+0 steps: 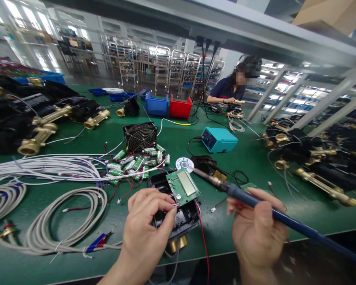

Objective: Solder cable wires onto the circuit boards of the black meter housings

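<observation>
My right hand [259,227] grips a blue-handled soldering iron [249,198], its blurred tip pointing up and left toward a solder spool [184,164]. With thumb and fingertips pinched, my left hand [150,227] holds thin wires [175,204] at the lower left edge of a green circuit board [173,182]. That board carries a grey display [187,182] and lies tilted over an open black meter housing [188,217]. A brass fitting [178,243] sticks out below the housing. Red and black wires [204,233] hang down from its right side.
Green batteries [138,163], a black fan [141,135] and a teal soldering station [219,139] stand behind the housing. Coiled grey cables [68,217] lie left. Brass-fitted meters [326,186] crowd the right side, more the left. Blue [156,105] and red bins [180,107] and a co-worker [230,89] are farther back.
</observation>
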Demonstrator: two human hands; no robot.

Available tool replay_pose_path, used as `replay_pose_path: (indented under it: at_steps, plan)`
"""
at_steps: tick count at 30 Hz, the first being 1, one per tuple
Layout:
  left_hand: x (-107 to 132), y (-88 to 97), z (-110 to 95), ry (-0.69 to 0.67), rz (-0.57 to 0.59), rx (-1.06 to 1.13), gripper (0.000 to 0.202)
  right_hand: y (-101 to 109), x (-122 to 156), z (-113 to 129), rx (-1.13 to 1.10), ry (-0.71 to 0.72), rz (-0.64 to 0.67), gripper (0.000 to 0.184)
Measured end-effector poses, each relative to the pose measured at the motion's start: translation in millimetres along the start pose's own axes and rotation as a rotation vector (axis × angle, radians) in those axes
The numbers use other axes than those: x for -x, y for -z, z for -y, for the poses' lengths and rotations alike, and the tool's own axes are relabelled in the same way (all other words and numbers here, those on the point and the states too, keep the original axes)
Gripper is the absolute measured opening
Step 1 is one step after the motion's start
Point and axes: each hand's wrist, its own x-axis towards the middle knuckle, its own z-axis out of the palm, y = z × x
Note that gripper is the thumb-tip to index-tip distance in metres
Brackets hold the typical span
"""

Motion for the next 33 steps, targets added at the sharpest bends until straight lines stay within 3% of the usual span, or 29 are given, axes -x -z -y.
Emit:
replay_pose_path:
  at_steps: [6, 10, 21, 33]
  plan:
    - [-0.8, 0.8, 0.9, -0.015, 0.003, -0.003, 0.017, -12.6, -2.5, -18.1, 0.312, -0.122, 0.428, 0.021]
    - [-0.8, 1.8, 0.2, -0.019, -0.007, -0.010, 0.017, -21.4, -3.6, -24.2, 0.320, -0.193, 0.609, 0.032]
    - [1.1, 4.7, 2.8, -0.064, 0.028, -0.061, 0.017, -30.3, 5.7, -25.2, 0.290, -0.146, 0.555, 0.027]
    - [-4.8, 17.5, 2.2, -0.140, 0.189, -0.135, 0.014, -29.4, 13.5, -31.0, 0.243, -0.109, 0.486, 0.023]
